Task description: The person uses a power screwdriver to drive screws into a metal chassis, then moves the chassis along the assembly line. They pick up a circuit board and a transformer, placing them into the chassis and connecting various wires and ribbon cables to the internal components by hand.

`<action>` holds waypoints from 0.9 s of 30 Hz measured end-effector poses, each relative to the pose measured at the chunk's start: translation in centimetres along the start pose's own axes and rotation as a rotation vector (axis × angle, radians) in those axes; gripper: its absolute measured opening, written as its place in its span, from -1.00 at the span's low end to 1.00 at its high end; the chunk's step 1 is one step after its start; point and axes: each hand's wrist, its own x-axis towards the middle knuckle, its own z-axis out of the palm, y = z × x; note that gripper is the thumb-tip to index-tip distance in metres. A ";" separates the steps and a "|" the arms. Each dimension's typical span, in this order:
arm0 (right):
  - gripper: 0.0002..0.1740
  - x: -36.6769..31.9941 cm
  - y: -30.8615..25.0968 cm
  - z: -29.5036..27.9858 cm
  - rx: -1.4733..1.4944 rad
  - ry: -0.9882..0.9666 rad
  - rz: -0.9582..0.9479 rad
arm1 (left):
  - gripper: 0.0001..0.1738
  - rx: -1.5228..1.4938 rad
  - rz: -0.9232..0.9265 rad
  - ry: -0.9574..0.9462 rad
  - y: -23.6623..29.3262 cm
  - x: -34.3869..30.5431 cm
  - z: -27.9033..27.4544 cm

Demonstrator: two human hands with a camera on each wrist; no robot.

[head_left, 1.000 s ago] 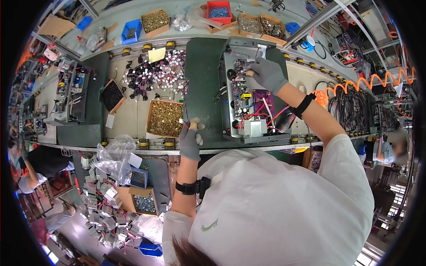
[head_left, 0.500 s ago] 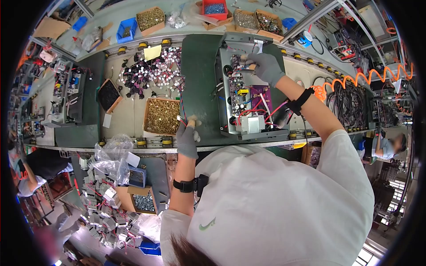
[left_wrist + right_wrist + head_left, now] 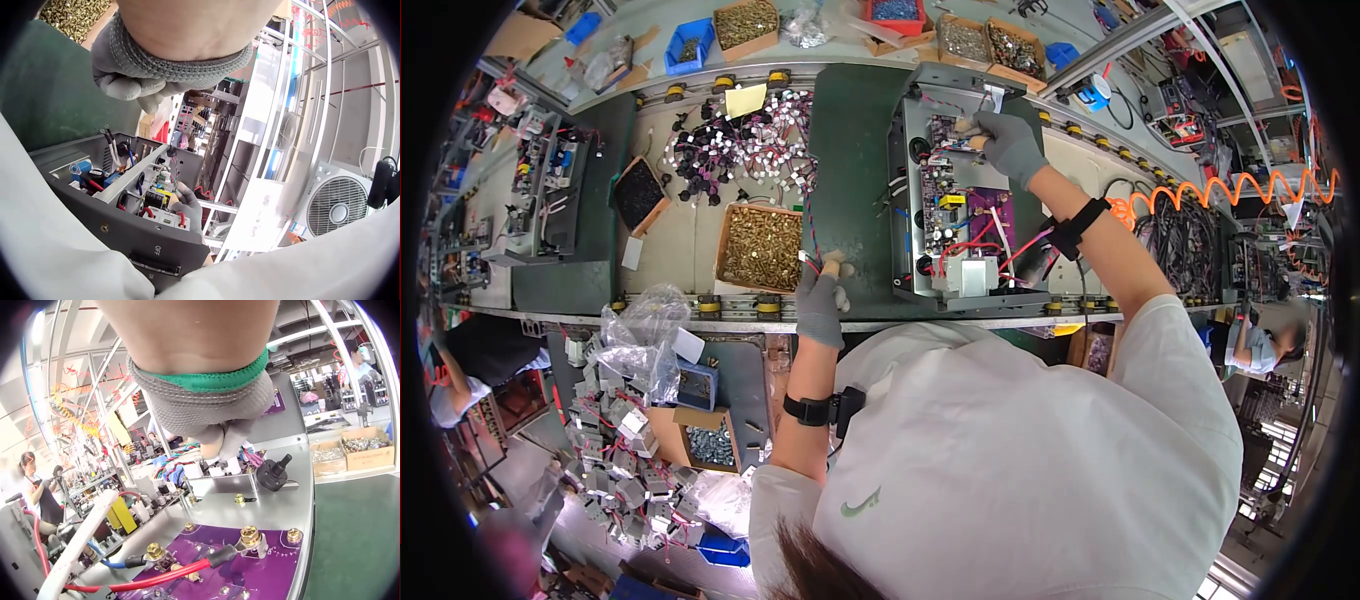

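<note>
My gloved left hand (image 3: 820, 308) pinches a thin wire lead (image 3: 812, 225) near its white connector; the red and dark wires run up towards the harness pile. Its fingers curl under the palm in the left wrist view. Over the far end of an open grey metal chassis (image 3: 897, 270) is my gloved right hand (image 3: 1012, 148), fingers bent down at the circuit board (image 3: 945, 185). In the right wrist view its fingertips meet white connectors (image 3: 215, 470); I cannot tell whether they grip one. Nearer lies a purple board (image 3: 231, 562) with brass bolts and a red cable.
Left of the green mat (image 3: 850, 180) are a box of brass screws (image 3: 760, 250) and a pile of wire harnesses (image 3: 750, 145). A coiled orange hose (image 3: 1200, 190) crosses on the right. Roller rails (image 3: 710, 303) edge the bench, with more part bins (image 3: 745, 22) behind.
The head view has shifted slightly. My right hand stays at the chassis's far end, its fingers moving a little over the connectors. The left hand still holds the wire lead beside the brass screws.
</note>
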 end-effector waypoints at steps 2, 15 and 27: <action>-0.66 0.5 2.0 0.4 0.045 0.000 -0.049 | -0.75 0.012 -0.001 0.002 -0.1 0.1 0.0; -0.71 -0.4 -1.4 0.0 0.037 0.023 0.024 | -0.74 0.049 -0.008 -0.016 -0.1 0.7 0.2; -0.74 -2.4 -3.7 0.4 -0.639 0.117 -0.219 | -0.75 0.044 -0.023 0.013 0.1 1.1 0.9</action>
